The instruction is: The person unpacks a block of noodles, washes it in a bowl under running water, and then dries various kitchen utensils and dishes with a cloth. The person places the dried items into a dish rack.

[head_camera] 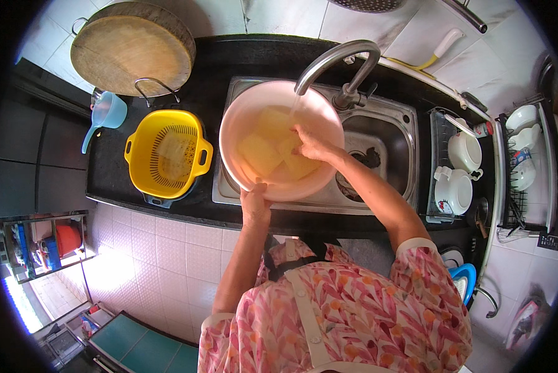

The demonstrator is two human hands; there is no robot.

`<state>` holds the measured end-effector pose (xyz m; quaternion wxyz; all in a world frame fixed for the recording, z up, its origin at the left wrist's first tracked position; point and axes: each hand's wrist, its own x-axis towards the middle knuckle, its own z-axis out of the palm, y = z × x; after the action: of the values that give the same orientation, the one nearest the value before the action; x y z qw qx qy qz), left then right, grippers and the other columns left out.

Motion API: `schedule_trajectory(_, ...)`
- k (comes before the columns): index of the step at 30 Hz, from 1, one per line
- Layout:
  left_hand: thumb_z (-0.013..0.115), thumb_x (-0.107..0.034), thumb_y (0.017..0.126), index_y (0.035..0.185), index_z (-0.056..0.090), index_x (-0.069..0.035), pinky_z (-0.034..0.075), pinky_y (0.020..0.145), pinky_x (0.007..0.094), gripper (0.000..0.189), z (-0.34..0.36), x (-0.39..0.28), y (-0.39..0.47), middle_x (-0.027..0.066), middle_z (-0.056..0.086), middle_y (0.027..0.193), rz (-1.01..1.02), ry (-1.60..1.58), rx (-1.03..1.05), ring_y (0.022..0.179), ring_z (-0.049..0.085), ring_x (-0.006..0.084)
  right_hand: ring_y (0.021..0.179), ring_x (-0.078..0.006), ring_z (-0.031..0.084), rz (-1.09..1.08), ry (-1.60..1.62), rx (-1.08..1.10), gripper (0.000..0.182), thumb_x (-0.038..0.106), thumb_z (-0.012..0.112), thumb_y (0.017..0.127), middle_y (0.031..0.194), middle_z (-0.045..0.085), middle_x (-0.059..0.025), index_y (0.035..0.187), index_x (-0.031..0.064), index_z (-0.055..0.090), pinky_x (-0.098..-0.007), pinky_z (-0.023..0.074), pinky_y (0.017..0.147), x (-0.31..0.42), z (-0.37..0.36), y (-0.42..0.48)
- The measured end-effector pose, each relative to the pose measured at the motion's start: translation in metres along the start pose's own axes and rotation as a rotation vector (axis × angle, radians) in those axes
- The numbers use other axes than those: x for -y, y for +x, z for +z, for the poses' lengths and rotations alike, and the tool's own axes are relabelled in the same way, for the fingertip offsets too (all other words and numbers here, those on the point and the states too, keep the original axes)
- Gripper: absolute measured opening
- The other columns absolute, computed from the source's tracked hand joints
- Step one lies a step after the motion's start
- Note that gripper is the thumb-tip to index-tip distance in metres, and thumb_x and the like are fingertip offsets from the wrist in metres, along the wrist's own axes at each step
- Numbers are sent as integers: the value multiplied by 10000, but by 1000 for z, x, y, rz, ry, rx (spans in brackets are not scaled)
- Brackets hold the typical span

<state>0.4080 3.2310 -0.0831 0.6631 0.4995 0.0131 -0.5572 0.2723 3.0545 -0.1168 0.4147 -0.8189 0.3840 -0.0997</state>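
Observation:
A large pale pink basin (328, 114) rests over the left part of a stainless steel sink (412, 154). Yellow pieces (272, 142) lie in water in the basin. My left hand (255, 203) grips the basin's near rim, thumb over the edge. Over the yellow pieces, inside the basin on its right side, is my right hand (312, 143), fingers bent and pointing left; whether it touches or holds a piece cannot be told. A curved metal faucet (339, 51) arches above the far rim, with a thin stream of water falling from its spout into the basin.
Left of the basin, a yellow colander (136, 163) stands on the black counter (108, 182). Beyond it are a light blue dipper (107, 111) and a round wooden cutting board (129, 56) leaning on the wall. White pots (454, 191) sit on a rack at the right.

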Motion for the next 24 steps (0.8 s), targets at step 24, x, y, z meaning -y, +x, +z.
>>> schedule_trajectory(24,454,27,741,1242,360,-29,556,654,381,513,-6,-1,-18,129,511,1062,-41,-6,31,899,586,276,1019,-338,504,93,-795,-273,268,88,569,738,1055,548,-153,1006,80,576,-455,404,851,40,-2,36)
